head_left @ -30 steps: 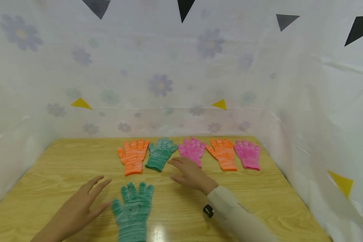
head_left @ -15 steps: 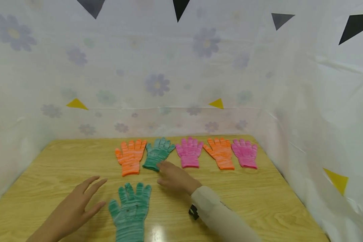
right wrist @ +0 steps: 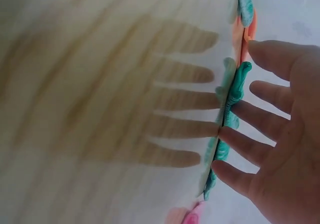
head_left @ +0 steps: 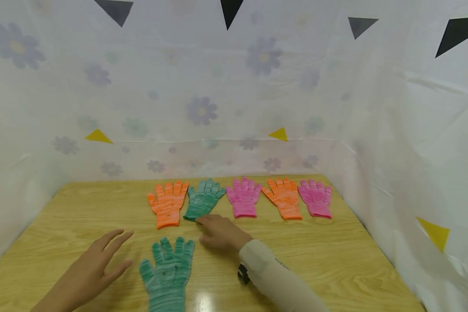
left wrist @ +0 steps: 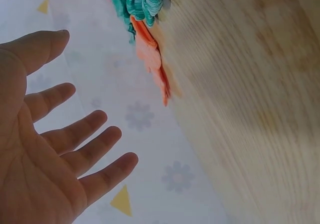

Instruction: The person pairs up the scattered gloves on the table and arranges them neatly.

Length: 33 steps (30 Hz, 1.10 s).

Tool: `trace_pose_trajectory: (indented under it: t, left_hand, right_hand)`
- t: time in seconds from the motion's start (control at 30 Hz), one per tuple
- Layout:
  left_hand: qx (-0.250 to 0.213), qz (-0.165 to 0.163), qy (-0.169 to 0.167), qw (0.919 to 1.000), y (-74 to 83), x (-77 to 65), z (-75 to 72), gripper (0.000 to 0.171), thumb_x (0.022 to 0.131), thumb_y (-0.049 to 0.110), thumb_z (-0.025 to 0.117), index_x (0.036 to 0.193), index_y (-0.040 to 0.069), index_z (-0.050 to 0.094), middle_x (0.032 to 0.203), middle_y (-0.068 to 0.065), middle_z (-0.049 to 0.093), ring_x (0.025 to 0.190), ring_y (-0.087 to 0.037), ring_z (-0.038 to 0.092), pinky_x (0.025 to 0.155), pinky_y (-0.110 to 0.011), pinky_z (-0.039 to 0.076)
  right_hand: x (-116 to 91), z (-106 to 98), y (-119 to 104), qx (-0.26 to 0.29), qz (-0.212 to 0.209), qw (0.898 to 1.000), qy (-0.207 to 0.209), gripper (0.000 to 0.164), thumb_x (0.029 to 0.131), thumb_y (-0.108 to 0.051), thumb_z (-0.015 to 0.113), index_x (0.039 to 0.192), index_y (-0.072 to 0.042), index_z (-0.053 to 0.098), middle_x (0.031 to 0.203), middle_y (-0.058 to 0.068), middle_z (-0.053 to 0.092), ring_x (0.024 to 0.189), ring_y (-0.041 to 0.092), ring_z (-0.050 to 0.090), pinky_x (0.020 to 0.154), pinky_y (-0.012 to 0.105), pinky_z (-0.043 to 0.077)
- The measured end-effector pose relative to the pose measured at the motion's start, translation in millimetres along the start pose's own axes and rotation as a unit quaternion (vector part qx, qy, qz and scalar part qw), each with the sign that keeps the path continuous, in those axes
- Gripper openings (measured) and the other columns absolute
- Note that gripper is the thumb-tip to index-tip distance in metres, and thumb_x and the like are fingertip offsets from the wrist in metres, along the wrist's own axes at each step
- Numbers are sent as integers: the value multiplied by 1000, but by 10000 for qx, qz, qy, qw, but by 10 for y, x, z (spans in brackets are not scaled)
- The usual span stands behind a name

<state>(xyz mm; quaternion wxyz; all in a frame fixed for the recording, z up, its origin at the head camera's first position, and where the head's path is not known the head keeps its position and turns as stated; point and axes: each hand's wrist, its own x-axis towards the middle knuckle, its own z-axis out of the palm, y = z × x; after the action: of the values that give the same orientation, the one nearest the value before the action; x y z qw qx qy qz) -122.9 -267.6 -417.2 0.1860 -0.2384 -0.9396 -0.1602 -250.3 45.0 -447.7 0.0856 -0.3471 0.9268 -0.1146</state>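
A green knitted glove (head_left: 204, 199) lies in the back row on the table. At its cuff are the fingertips of my right hand (head_left: 224, 233). In the right wrist view this hand (right wrist: 280, 139) has its fingers spread and nearly straight, overlapping the edge of the green glove (right wrist: 237, 86). Closer to me, a second green glove (head_left: 167, 277) lies flat with its fingers pointing away. Just left of it my left hand (head_left: 95, 264) hovers with relaxed, parted fingers. Nothing is in its palm (left wrist: 35, 174) in the left wrist view.
Left of the far green glove lies an orange glove (head_left: 167, 206). To its right come a pink glove (head_left: 243, 199), another orange glove (head_left: 285, 199) and another pink glove (head_left: 316, 199). A flower-patterned white sheet (head_left: 234, 99) hangs behind the wooden table (head_left: 320, 264).
My right hand has moved left from in front of the middle pink glove to the far green glove's cuff. My left hand stays nearly still, and the gloves lie as before.
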Motion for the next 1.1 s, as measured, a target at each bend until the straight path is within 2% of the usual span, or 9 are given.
trace_pose_trajectory:
  t: [0.13, 0.3, 0.4, 0.57, 0.73, 1.0, 1.1]
  left_hand:
    - [35, 36, 9, 10000, -17, -12, -1, 70, 78, 22, 81, 139, 10, 48, 131, -18, 51, 108, -39, 56, 76, -56, 51]
    - [119, 110, 129, 9998, -48, -11, -35, 73, 75, 21, 82, 138, 10, 48, 128, -19, 53, 106, -39, 56, 74, -56, 51]
    - [135, 102, 224, 9996, -65, -19, -68, 75, 73, 19, 83, 139, 10, 48, 127, -19, 53, 105, -39, 56, 74, -56, 51]
    - [172, 224, 312, 9991, -81, -31, -103, 77, 71, 19, 84, 139, 10, 48, 125, -18, 54, 104, -38, 56, 74, -56, 50]
    - [201, 207, 398, 9988, -117, -44, -154, 80, 70, 18, 84, 140, 10, 47, 125, -19, 54, 104, -38, 55, 73, -56, 50]
    - [134, -155, 80, 9998, -120, -83, -192, 75, 78, 21, 80, 143, 12, 44, 127, -21, 52, 106, -40, 54, 74, -58, 49]
    - [107, -151, 80, 9998, -125, -98, -202, 76, 78, 21, 80, 144, 12, 43, 127, -21, 53, 106, -41, 55, 74, -59, 49]
  right_hand:
    - [14, -37, -16, -503, 187, 9984, 153, 48, 97, -35, 54, 142, -19, 47, 137, 2, 53, 124, 24, 51, 100, 43, 45]
    - [62, -87, -22, -1171, 209, 9921, 401, 38, 95, -32, 61, 130, -18, 60, 118, 1, 65, 108, 23, 59, 89, 41, 51]
    - [84, -89, -37, -1093, 91, 9931, 405, 31, 94, -25, 62, 123, -17, 65, 112, 0, 67, 105, 20, 61, 86, 38, 52]
    - [60, -70, -66, -781, -2, 9968, 140, 31, 94, -14, 61, 125, -16, 65, 121, -4, 64, 115, 15, 58, 96, 30, 48]
    - [45, -81, -66, -723, 45, 9969, 305, 31, 92, -13, 62, 123, -16, 65, 119, -3, 66, 111, 15, 61, 96, 29, 48]
    - [96, -73, -142, -1040, 101, 9942, 257, 21, 90, -7, 64, 110, -12, 70, 103, -1, 67, 98, 14, 63, 88, 25, 51]
    - [91, -92, -193, -1184, 185, 9925, 236, 15, 90, -5, 64, 102, -11, 71, 96, -1, 67, 91, 13, 63, 82, 24, 51]
